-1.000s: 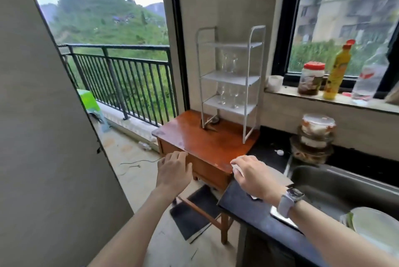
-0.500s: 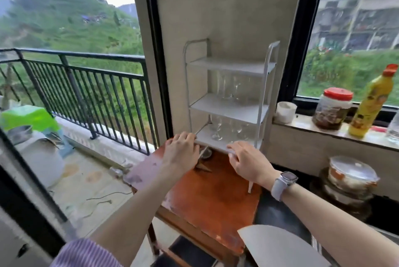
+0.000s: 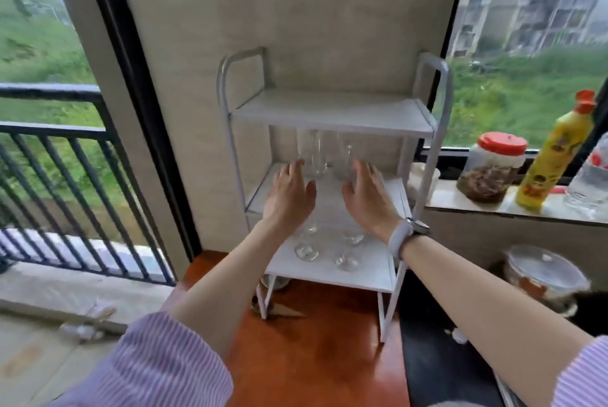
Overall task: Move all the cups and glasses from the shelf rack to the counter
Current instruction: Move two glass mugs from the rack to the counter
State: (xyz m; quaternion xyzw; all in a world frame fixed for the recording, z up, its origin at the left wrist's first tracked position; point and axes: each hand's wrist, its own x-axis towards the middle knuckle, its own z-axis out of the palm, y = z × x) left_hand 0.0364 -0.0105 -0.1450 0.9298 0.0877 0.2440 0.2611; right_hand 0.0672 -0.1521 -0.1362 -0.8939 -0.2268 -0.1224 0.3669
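Observation:
A white three-tier shelf rack (image 3: pixel 332 110) stands on a reddish wooden table (image 3: pixel 316 354). Two clear tall glasses (image 3: pixel 312 153) (image 3: pixel 343 158) stand at the back of the middle shelf. Several clear stemmed glasses (image 3: pixel 306 252) stand on the bottom shelf, partly hidden by my forearms. My left hand (image 3: pixel 289 196) is open over the middle shelf, its fingertips just short of the left glass. My right hand (image 3: pixel 368 196), with a watch on the wrist, is open beside the right glass. Neither hand holds anything. The top shelf is bare.
The dark counter (image 3: pixel 441 357) lies right of the table. A lidded glass bowl (image 3: pixel 543 278) sits on it. On the window sill stand a red-lidded jar (image 3: pixel 493 166), a yellow bottle (image 3: pixel 556 153) and a white cup (image 3: pixel 424 176). A balcony railing (image 3: pixel 65 176) is at left.
I have come closer to the rack. Both hands rose from the table's level near the bottom shelf to the middle shelf and opened toward the two tall glasses.

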